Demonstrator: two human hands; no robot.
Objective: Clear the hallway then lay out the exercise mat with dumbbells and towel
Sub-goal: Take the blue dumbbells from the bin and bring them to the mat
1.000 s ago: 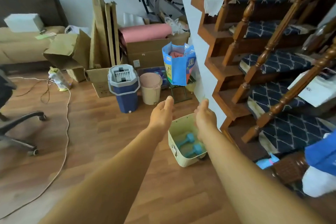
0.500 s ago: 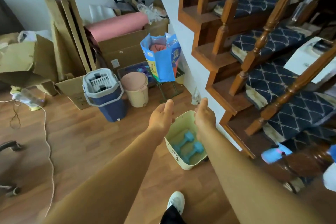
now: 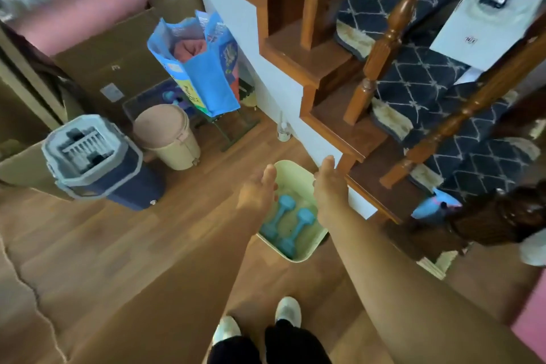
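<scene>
Left hand (image 3: 257, 190): fingers straight, holding nothing, over the bin's left rim.
Right hand (image 3: 329, 186): likewise (over its right rim).
Dumbbells (image 3: 288, 220): inside pale green bin (image 3: 304, 254), lower centre of frame.

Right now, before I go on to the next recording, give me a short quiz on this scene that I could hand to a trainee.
1. How many dumbbells lie in the pale green tub?
2. True or false: the left hand grips a dumbbell.
3. What stands just left of the tan bin? A the mop bucket, B the tub, C a dumbbell.

Key: 1 two. 2 false: it is open above the tub and holds nothing. 3 A.
</scene>
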